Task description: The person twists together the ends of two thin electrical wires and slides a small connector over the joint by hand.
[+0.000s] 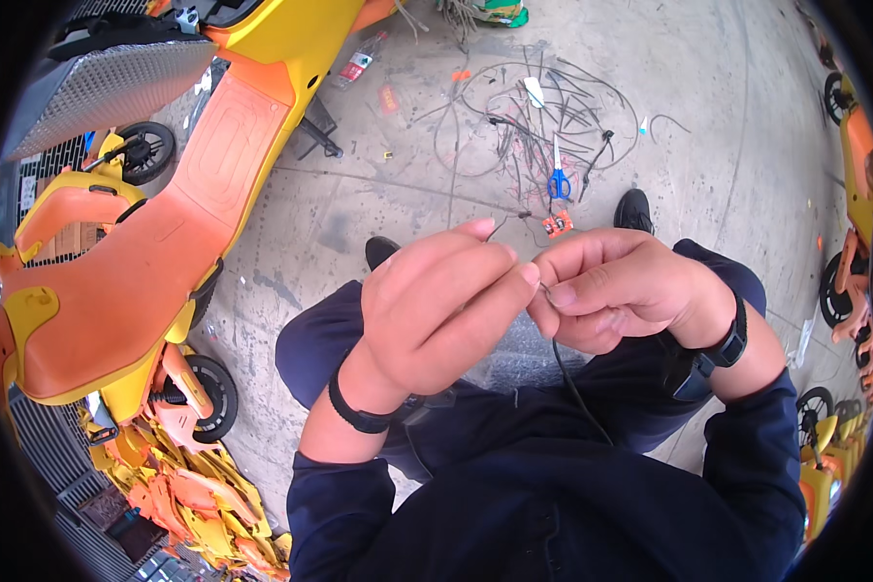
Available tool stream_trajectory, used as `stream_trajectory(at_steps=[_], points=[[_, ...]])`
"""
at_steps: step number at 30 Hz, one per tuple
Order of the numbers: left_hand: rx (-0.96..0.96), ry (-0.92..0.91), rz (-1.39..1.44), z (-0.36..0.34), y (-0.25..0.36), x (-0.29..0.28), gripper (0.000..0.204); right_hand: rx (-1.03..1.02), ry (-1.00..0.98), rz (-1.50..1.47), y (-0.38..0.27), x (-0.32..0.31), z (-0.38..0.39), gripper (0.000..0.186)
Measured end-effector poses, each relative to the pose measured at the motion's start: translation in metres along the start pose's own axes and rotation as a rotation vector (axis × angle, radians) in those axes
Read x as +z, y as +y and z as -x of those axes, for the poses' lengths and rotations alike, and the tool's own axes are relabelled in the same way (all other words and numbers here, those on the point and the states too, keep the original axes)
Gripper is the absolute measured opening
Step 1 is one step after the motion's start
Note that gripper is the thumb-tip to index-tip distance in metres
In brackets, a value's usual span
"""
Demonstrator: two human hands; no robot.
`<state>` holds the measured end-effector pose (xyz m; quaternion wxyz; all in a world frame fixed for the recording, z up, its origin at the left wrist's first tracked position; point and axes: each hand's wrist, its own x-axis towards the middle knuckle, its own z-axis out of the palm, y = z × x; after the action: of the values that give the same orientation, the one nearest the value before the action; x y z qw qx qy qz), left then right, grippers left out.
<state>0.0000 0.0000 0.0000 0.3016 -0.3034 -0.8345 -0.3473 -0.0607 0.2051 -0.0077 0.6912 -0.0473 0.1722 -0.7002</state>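
My left hand (436, 296) and my right hand (630, 286) meet in front of me, fingertip to fingertip, above my knees. Between the right thumb and forefinger is pinched a thin dark cable (574, 386), whose length hangs down toward my lap. The left fingers are closed at the same spot, and a short thin wire (498, 229) sticks out past the left thumb. Where the cable runs inside the fingers is hidden. Beyond the hands, on the floor, lie blue-handled scissors (559, 182) and a small orange piece (557, 224) with dark parts on it.
A heap of loose cables and wires (543, 121) is spread over the concrete floor ahead. To the left stands a large yellow and orange scooter (145, 291), with a pile of yellow and orange panels (189, 500) behind it. A plastic bottle (357, 66) lies at the upper left.
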Motion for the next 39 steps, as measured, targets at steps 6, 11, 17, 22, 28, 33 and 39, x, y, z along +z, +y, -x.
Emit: stream_trajectory(at_steps=[6, 11, 17, 22, 28, 33, 39], points=[[-0.010, 0.039, -0.070, -0.002, -0.001, 0.001, 0.030, -0.234, 0.161, 0.169, 0.001, 0.008, 0.005, 0.017], [-0.357, 0.054, 0.302, 0.002, 0.002, 0.017, 0.015, -0.615, 0.493, 0.775, 0.005, 0.014, 0.006, 0.011], [-0.537, 0.085, 0.389, 0.003, 0.004, 0.019, 0.017, -0.855, 0.689, 1.597, -0.001, 0.011, 0.007, 0.008], [-0.464, 0.031, 0.340, 0.003, 0.005, 0.026, 0.018, -0.900, 0.652, 1.776, 0.003, 0.005, 0.000, 0.015], [-0.968, -0.084, 0.642, 0.000, 0.011, 0.021, 0.014, -0.893, 0.612, 1.906, 0.004, -0.007, -0.004, 0.016], [-1.180, -0.258, 0.695, 0.013, 0.003, 0.017, 0.012, -0.772, 0.616, 1.870, 0.010, -0.010, -0.006, 0.007], [-0.602, -0.180, 0.263, 0.012, -0.004, 0.020, 0.006, -0.036, 0.441, 0.490, -0.008, -0.027, -0.003, 0.015]])
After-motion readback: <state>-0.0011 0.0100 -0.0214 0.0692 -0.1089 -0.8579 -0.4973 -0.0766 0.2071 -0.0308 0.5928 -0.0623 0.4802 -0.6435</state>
